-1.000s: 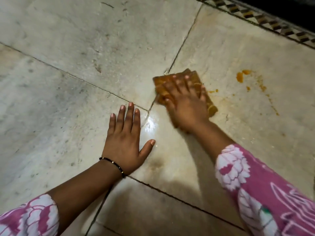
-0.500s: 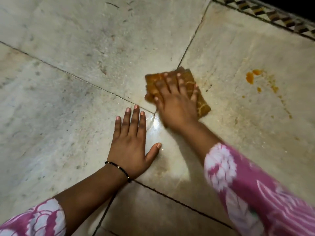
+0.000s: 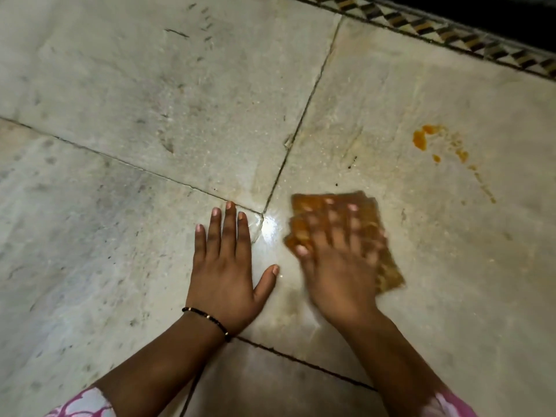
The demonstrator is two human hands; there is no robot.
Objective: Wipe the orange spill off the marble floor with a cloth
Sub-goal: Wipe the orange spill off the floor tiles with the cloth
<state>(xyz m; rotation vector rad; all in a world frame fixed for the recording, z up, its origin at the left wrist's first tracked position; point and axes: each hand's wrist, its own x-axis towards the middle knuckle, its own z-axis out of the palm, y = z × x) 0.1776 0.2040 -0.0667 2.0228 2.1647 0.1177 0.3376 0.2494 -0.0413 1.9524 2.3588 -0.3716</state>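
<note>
My right hand [image 3: 337,266] presses flat on a folded orange-stained cloth [image 3: 388,269] on the marble floor [image 3: 150,100]; both are blurred by motion. Its fingers are spread over the cloth, and only the cloth's far edge and right side show. My left hand [image 3: 224,266] lies flat and empty on the floor just left of the cloth, fingers together, a black bead bracelet on the wrist. Orange spill blobs [image 3: 421,139] and a trail of smaller drops [image 3: 463,156] sit on the tile to the far right, apart from the cloth. A faint yellowish smear surrounds the cloth.
Dark grout lines [image 3: 304,115] cross between the large marble tiles. A patterned black, white and orange border strip [image 3: 451,34] runs along the top right, with a dark area beyond it. A wet glare spot [image 3: 269,228] shines between my hands.
My right hand has dragged the cloth back toward me, from beyond the tile joint to beside my left hand. The left hand stays planted in place.
</note>
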